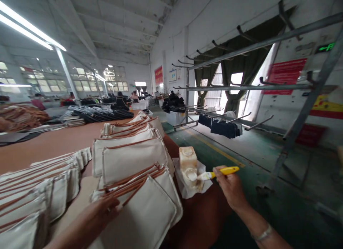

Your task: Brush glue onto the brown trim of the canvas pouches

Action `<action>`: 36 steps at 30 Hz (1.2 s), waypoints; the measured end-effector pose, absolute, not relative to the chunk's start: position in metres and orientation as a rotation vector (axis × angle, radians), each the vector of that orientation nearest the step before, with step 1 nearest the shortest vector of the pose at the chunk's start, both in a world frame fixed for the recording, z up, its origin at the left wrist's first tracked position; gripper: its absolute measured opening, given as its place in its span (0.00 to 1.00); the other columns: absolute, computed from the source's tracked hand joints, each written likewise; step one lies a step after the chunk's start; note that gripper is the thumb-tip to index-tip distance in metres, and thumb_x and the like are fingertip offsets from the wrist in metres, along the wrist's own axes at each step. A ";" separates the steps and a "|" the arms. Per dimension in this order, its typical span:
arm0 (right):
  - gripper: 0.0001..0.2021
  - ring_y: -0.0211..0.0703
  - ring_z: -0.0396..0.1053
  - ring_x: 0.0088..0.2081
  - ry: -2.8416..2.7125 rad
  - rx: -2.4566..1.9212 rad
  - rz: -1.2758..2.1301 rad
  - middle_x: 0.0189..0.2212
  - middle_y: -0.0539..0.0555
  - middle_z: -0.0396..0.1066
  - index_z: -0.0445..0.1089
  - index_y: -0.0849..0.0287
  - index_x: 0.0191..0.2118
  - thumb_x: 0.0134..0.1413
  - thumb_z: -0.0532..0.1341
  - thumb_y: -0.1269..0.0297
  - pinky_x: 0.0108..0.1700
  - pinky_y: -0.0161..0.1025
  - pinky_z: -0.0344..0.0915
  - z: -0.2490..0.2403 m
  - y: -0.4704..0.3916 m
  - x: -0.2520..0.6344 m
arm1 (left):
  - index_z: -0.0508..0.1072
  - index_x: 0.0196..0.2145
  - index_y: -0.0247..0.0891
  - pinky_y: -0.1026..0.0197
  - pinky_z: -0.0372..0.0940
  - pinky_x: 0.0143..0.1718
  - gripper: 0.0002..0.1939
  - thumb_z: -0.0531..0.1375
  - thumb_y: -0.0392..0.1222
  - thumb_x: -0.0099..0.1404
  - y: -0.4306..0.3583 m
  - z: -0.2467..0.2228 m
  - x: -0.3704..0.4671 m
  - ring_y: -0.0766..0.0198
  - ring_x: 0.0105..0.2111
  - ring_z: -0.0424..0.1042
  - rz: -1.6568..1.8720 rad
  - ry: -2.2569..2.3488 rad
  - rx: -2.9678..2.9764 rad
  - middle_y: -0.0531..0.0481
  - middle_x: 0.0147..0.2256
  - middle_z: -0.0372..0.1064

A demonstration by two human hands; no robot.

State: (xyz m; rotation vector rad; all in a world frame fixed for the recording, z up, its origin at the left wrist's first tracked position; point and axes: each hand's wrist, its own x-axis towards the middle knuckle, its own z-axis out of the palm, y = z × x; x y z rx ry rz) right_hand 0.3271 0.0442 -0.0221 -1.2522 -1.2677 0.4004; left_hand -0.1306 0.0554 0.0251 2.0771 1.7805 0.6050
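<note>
My right hand (227, 184) is closed round the yellow handle of a brush (225, 171). The brush's pale bristles reach the round opening of a stained plastic container (187, 159), which stands on a white sheet (184, 192) at the table's right edge. My left hand (103, 211) lies at the near end of a row of cream pieces with brown edges (134, 156), its fingertips against the nearest brown edges. Whether those fingers grip a piece is hard to make out, since they are blurred and dim.
More cream pieces (56, 192) are stacked at the left on the brown table (61, 140). Dark pieces (104, 113) and a brown heap (21, 116) lie farther back. A metal rack (252, 86) with prongs stands at the right. People sit in the distance.
</note>
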 end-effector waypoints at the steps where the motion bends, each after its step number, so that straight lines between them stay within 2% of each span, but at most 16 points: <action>1: 0.21 0.43 0.63 0.23 -1.335 -1.254 0.378 0.22 0.49 0.64 0.72 0.62 0.38 0.64 0.57 0.46 0.25 0.36 0.60 -0.024 0.054 0.324 | 0.74 0.25 0.44 0.63 0.61 0.33 0.19 0.57 0.61 0.58 0.054 0.017 -0.122 0.58 0.30 0.70 0.552 1.726 2.163 0.53 0.27 0.73; 4: 0.20 0.47 0.70 0.29 -1.501 -1.234 0.355 0.27 0.53 0.71 0.73 0.61 0.36 0.63 0.58 0.47 0.34 0.38 0.65 -0.026 0.079 0.311 | 0.74 0.36 0.43 0.58 0.62 0.45 0.13 0.54 0.51 0.64 0.056 -0.002 -0.089 0.54 0.42 0.72 0.521 1.719 2.281 0.47 0.40 0.74; 6: 0.20 0.50 0.71 0.32 -1.598 -1.223 0.343 0.29 0.55 0.73 0.74 0.60 0.34 0.62 0.58 0.46 0.38 0.40 0.67 -0.030 0.094 0.303 | 0.73 0.40 0.41 0.56 0.60 0.48 0.12 0.53 0.47 0.65 0.061 -0.011 -0.072 0.52 0.46 0.70 0.550 1.841 2.258 0.43 0.44 0.73; 8: 0.20 0.51 0.72 0.32 -1.666 -1.221 0.332 0.29 0.55 0.73 0.75 0.60 0.33 0.61 0.57 0.47 0.39 0.42 0.67 -0.037 0.105 0.299 | 0.73 0.40 0.39 0.55 0.60 0.46 0.12 0.53 0.46 0.65 0.068 -0.017 -0.060 0.51 0.46 0.70 0.552 1.923 2.205 0.42 0.43 0.72; 11: 0.19 0.51 0.72 0.32 -1.726 -1.222 0.309 0.28 0.55 0.74 0.75 0.59 0.31 0.61 0.57 0.50 0.40 0.43 0.68 -0.044 0.115 0.300 | 0.72 0.38 0.40 0.59 0.60 0.42 0.09 0.54 0.44 0.65 0.074 -0.021 -0.051 0.54 0.43 0.71 0.606 1.939 2.119 0.45 0.41 0.72; 15: 0.18 0.52 0.72 0.37 -1.750 -1.213 0.262 0.33 0.57 0.74 0.75 0.59 0.37 0.65 0.54 0.53 0.42 0.44 0.67 -0.042 0.110 0.307 | 0.71 0.31 0.40 0.62 0.56 0.33 0.10 0.54 0.46 0.65 0.070 -0.018 -0.046 0.59 0.33 0.70 0.687 1.875 2.064 0.50 0.32 0.72; 17: 0.16 0.51 0.72 0.38 -1.793 -1.182 0.258 0.35 0.57 0.74 0.76 0.59 0.39 0.66 0.55 0.54 0.43 0.45 0.67 -0.041 0.100 0.310 | 0.71 0.30 0.38 0.62 0.56 0.32 0.12 0.55 0.47 0.64 0.065 -0.015 -0.043 0.60 0.31 0.69 0.767 1.745 2.012 0.51 0.29 0.70; 24: 0.11 0.51 0.70 0.36 -2.060 -1.014 0.291 0.33 0.55 0.71 0.76 0.54 0.40 0.66 0.57 0.61 0.40 0.45 0.66 -0.039 0.059 0.316 | 0.78 0.36 0.34 0.62 0.62 0.35 0.18 0.60 0.52 0.59 0.038 0.008 -0.038 0.58 0.33 0.71 0.919 1.377 1.579 0.51 0.31 0.74; 28: 0.09 0.48 0.69 0.33 -1.747 -1.047 0.406 0.32 0.54 0.70 0.74 0.56 0.38 0.65 0.60 0.58 0.37 0.42 0.66 -0.014 0.042 0.305 | 0.78 0.43 0.37 0.62 0.65 0.39 0.21 0.62 0.53 0.58 0.023 0.023 -0.032 0.56 0.39 0.73 0.910 1.233 1.496 0.50 0.39 0.78; 30: 0.12 0.44 0.65 0.26 -1.484 -1.051 0.552 0.26 0.51 0.67 0.72 0.58 0.37 0.64 0.61 0.54 0.29 0.38 0.64 0.001 0.035 0.292 | 0.79 0.43 0.37 0.62 0.65 0.38 0.22 0.61 0.56 0.60 0.017 0.027 -0.027 0.57 0.38 0.73 0.876 1.181 1.493 0.49 0.38 0.78; 32: 0.15 0.39 0.57 0.20 -1.259 -0.985 0.750 0.20 0.47 0.60 0.70 0.59 0.36 0.62 0.62 0.51 0.21 0.34 0.56 0.013 0.028 0.276 | 0.79 0.43 0.37 0.62 0.65 0.36 0.23 0.60 0.58 0.61 0.012 0.030 -0.023 0.58 0.36 0.73 0.843 1.168 1.483 0.49 0.36 0.78; 34: 0.16 0.35 0.51 0.18 -1.138 -0.901 0.896 0.18 0.44 0.54 0.67 0.59 0.35 0.60 0.64 0.50 0.19 0.32 0.50 0.022 0.022 0.260 | 0.79 0.43 0.37 0.63 0.65 0.35 0.25 0.59 0.60 0.61 0.007 0.033 -0.019 0.58 0.35 0.72 0.812 1.181 1.473 0.49 0.35 0.77; 36: 0.17 0.35 0.50 0.19 -1.126 -0.882 0.938 0.18 0.43 0.54 0.67 0.59 0.34 0.59 0.64 0.49 0.19 0.31 0.49 0.031 0.017 0.244 | 0.79 0.43 0.36 0.63 0.65 0.34 0.25 0.59 0.60 0.61 0.003 0.038 -0.014 0.58 0.34 0.72 0.780 1.187 1.478 0.49 0.34 0.77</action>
